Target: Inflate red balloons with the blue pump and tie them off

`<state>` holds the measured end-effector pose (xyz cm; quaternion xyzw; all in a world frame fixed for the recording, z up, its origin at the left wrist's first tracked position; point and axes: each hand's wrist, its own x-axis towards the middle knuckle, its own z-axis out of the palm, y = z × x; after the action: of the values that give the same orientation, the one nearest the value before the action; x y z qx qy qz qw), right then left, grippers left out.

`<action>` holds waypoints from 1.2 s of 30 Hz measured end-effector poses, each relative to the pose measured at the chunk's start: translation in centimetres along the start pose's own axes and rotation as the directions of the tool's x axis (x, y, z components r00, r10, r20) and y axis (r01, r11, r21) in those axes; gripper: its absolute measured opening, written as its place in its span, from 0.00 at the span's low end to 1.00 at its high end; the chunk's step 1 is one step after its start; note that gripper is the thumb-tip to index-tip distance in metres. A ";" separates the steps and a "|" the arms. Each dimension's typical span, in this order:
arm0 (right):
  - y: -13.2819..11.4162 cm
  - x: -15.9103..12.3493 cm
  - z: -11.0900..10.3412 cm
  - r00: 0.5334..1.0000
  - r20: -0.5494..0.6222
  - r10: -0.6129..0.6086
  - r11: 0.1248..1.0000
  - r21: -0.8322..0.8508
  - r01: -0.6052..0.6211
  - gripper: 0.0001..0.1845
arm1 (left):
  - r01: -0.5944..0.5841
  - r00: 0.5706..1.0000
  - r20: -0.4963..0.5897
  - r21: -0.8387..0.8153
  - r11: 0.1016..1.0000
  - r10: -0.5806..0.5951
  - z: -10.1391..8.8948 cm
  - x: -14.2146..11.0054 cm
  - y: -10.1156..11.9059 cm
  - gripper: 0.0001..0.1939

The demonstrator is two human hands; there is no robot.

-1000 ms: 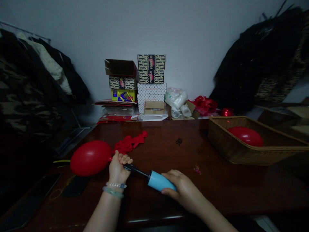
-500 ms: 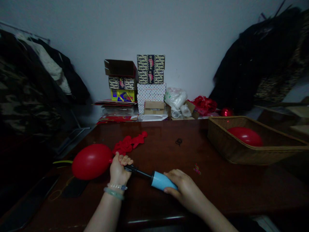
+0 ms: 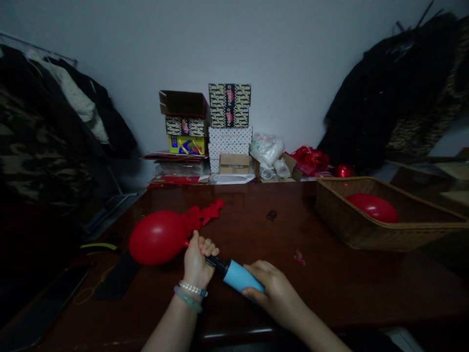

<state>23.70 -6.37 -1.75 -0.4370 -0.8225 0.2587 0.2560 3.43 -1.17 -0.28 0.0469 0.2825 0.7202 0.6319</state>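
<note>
1. Head view, centre: a blue and black hand pump [image 3: 240,275] was held at a slant over a dark, glossy table [image 3: 256,234], its black end pointing away and leftward.
2. Head view, at the pump's black end: the left hand [image 3: 199,261] was closed in a fist around it, with the neck of a red balloon [image 3: 158,238] running into the same fist. Bracelets [image 3: 188,297] circled the wrist.
3. Head view, at the pump's blue end: the right hand [image 3: 273,288] was curled around the barrel.
4. Head view, left of the pump: the balloon was plump and shiny, just past the left fist. Limp red pieces [image 3: 207,215] lay behind it, partly hidden.
5. Head view, right of the pump: a small colourful item [image 3: 299,257], too small to make out, lay near; a dark coil [image 3: 271,215] lay farther back. Well apart stood a wicker basket [image 3: 351,232] with another red balloon [image 3: 373,207] inside.
6. Head view, far beyond the pump: patterned boxes [image 3: 230,105] were stacked before a pale wall [image 3: 146,54], beside plastic bags [image 3: 269,149].
</note>
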 end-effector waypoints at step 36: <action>0.4 -0.1 -0.2 0.997 0.033 0.062 0.998 0.024 -0.063 0.23 | -0.006 1.000 -0.020 -0.024 1.000 0.005 -0.8 1.2 2.1 0.23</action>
<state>24.12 -6.17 -1.86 -0.4552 -0.8092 0.2838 0.2396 0.97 -0.42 -0.31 0.0328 0.2801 0.7257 0.6276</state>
